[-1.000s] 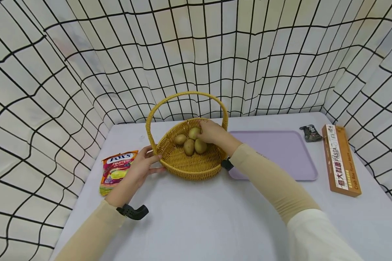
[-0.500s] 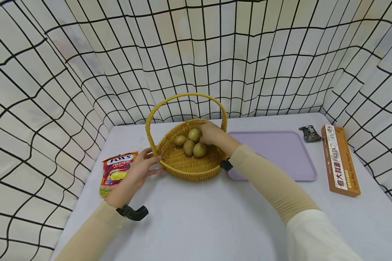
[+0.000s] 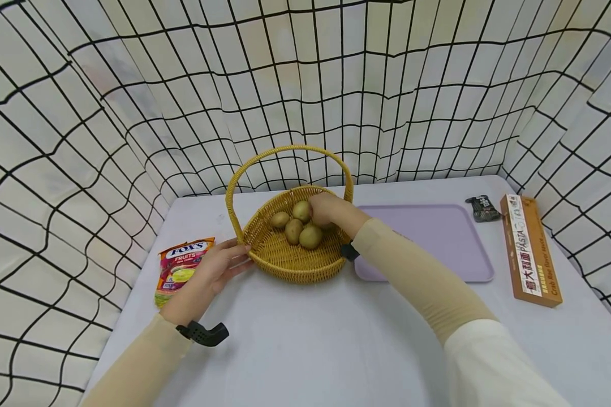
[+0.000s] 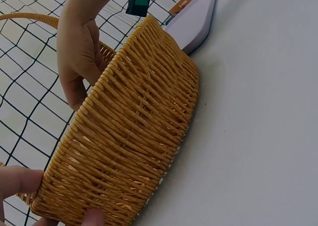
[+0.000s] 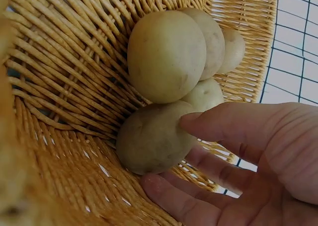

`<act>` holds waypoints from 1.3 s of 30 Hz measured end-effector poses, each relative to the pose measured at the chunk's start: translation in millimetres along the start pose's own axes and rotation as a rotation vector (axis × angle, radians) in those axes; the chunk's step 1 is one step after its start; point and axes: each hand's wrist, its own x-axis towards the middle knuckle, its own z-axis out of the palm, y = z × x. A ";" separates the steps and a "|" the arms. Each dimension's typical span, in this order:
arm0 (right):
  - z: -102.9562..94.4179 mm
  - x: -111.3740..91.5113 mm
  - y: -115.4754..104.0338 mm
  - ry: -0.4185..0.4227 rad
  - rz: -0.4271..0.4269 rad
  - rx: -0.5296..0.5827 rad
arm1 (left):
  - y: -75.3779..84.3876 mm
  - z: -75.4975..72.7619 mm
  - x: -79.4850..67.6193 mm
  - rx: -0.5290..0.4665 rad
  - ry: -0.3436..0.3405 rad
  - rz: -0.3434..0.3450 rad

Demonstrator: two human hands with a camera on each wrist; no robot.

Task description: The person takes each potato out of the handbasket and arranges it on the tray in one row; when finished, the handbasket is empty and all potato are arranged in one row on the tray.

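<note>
In the head view a yellow wicker basket [image 3: 295,274] with a tall arched handle stands at mid-table, holding several potatoes [image 3: 310,236]. My left hand [image 3: 219,265] grips its left side; the left wrist view shows fingers and thumb at the rim and woven wall. Inside the basket is my right hand [image 3: 327,209], its fingers mostly hidden from the head camera. The right wrist view shows its thumb on top of a shaded potato [image 5: 154,141] and fingers curled beneath, that potato low against the wicker. A larger potato [image 5: 166,57] sits right beside it, with others behind.
A red candy bag [image 3: 183,265] lies left of the basket, beside my left forearm. To the right are a lilac tray [image 3: 438,243], partly under my right sleeve, a small black packet [image 3: 482,208] and an orange pasta box [image 3: 532,249]. Black netting [image 3: 326,102] surrounds the table.
The front right potato has shifted slightly toward the front of the basket. My right hand has worked in beside the potatoes. My left fingers have drawn closer together at the basket's side.
</note>
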 end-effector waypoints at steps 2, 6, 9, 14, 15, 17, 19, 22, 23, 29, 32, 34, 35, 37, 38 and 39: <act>-1.0 -0.7 -0.6 -0.020 0.009 0.003 | 0.0 -0.3 -0.3 -0.052 -0.002 -0.026; -3.9 -0.3 -1.9 -0.060 0.040 0.004 | 1.2 2.2 -1.6 -0.097 0.007 -0.052; -5.8 2.5 -2.6 -0.096 0.062 -0.025 | 2.9 5.2 -3.2 -0.109 0.021 -0.072; -7.3 4.7 -4.0 -0.112 0.067 -0.046 | 5.7 6.7 -5.1 -0.115 0.026 -0.092; -7.4 4.5 -3.6 -0.108 0.062 -0.049 | 5.9 6.6 -5.2 -0.118 0.024 -0.094; -7.2 4.1 -2.3 -0.096 0.053 -0.043 | 6.2 6.0 -5.1 -0.124 0.020 -0.094; -6.7 4.0 -0.3 -0.080 0.048 -0.032 | 5.8 5.2 -4.8 -0.127 0.014 -0.092; -5.1 4.4 1.8 -0.060 0.042 -0.012 | 5.3 4.9 -4.8 -0.136 0.016 -0.093; -4.5 4.5 2.0 -0.055 0.038 -0.010 | 5.1 4.9 -5.0 -0.136 0.014 -0.093; -1.9 3.0 3.1 -0.035 0.038 0.013 | 4.9 6.1 -5.6 -0.137 0.002 -0.084; -2.2 1.9 4.0 -0.034 0.041 0.050 | 4.5 5.6 -4.6 -0.143 0.004 -0.087; -3.0 1.2 4.9 -0.038 0.042 0.072 | 4.3 5.2 -3.5 -0.147 0.007 -0.091; -3.7 0.7 5.3 -0.042 0.040 0.086 | 4.3 5.0 -2.8 -0.148 0.007 -0.092; -4.8 -0.1 6.3 -0.048 0.031 0.110 | 4.1 4.5 -2.3 -0.149 0.008 -0.095; -5.3 -0.5 6.8 -0.054 0.027 0.120 | 4.0 4.2 -1.8 -0.152 0.009 -0.096; -5.6 -0.6 7.4 -0.059 0.022 0.126 | 3.9 3.8 -1.6 -0.152 0.007 -0.095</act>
